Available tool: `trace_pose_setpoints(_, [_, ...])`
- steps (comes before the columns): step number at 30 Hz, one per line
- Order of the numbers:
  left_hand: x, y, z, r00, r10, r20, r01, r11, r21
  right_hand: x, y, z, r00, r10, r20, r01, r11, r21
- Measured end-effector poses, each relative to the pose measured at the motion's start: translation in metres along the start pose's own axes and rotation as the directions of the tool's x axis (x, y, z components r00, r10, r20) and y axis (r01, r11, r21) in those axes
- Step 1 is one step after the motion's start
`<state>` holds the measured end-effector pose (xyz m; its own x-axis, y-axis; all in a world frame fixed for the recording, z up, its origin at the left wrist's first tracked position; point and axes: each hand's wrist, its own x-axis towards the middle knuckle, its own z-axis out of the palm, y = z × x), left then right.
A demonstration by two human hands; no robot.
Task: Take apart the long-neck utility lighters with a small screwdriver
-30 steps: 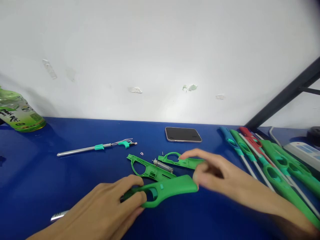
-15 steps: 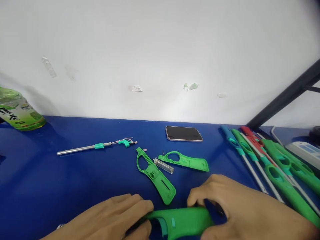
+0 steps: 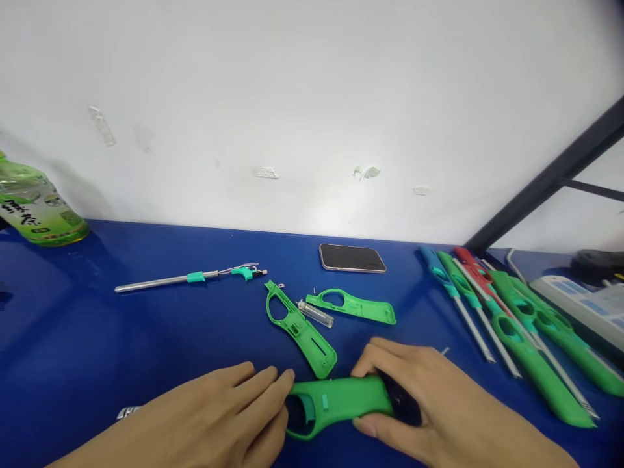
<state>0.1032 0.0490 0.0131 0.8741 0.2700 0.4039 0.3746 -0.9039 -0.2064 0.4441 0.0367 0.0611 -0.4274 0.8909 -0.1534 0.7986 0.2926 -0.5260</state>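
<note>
A green gas lighter [image 3: 344, 398] lies between my two hands near the front of the table, its finger loop to the left. My left hand [image 3: 234, 406] is closed around its front end, by the loop. With thumb and fingers, my right hand [image 3: 404, 390] grips the butt of the handle; a dark patch in that palm I cannot make out. A metal tip [image 3: 129, 412] shows left of my left hand. Just beyond lie two opened green handle halves, one [image 3: 307, 338] nearer and one [image 3: 363, 307] farther, with a clear fuel tank [image 3: 316, 314] between them.
A metal tube with turquoise trigger and wires [image 3: 190, 278] lies at left. A phone [image 3: 351, 258] rests near the wall. Several lighters [image 3: 511, 325] lie at right beside a power strip [image 3: 580, 299]. A green-labelled bottle [image 3: 39, 205] stands far left.
Both hands and the green lighter have moved a little farther from me, up the picture. The view has shifted slightly; the loose parts on the table lie as before.
</note>
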Motion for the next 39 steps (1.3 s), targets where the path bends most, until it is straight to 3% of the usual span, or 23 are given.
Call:
trace_pose_setpoints(6, [0.022, 0.002, -0.015, 0.996, 0.086, -0.014, -0.085, 0.996, 0.041, -0.019, 0.01, 0.033, 0.989, -0.034, -0.145, 0.04, 0.999, 0.035])
trace_pose_setpoints(11, [0.03, 0.002, -0.02, 0.99, 0.141, -0.029, -0.138, 0.985, 0.106, -0.025, 0.01, 0.047, 0.962, -0.053, -0.267, 0.04, 0.998, -0.055])
trace_pose_setpoints(18, [0.024, 0.003, -0.015, 0.988, 0.153, -0.03, -0.152, 0.987, 0.057, -0.028, 0.006, 0.051, 0.961, -0.045, -0.273, 0.024, 0.996, -0.082])
trace_pose_setpoints(28, [0.019, 0.007, -0.008, 0.983, 0.176, 0.047, -0.181, 0.972, 0.151, -0.03, -0.003, 0.047, 0.955, -0.009, -0.295, -0.007, 0.999, -0.052])
trace_pose_setpoints(39, [0.023, 0.003, -0.002, 0.994, 0.094, -0.056, -0.095, 0.995, -0.008, -0.029, -0.005, 0.046, 0.95, -0.038, -0.309, 0.033, 0.999, -0.024])
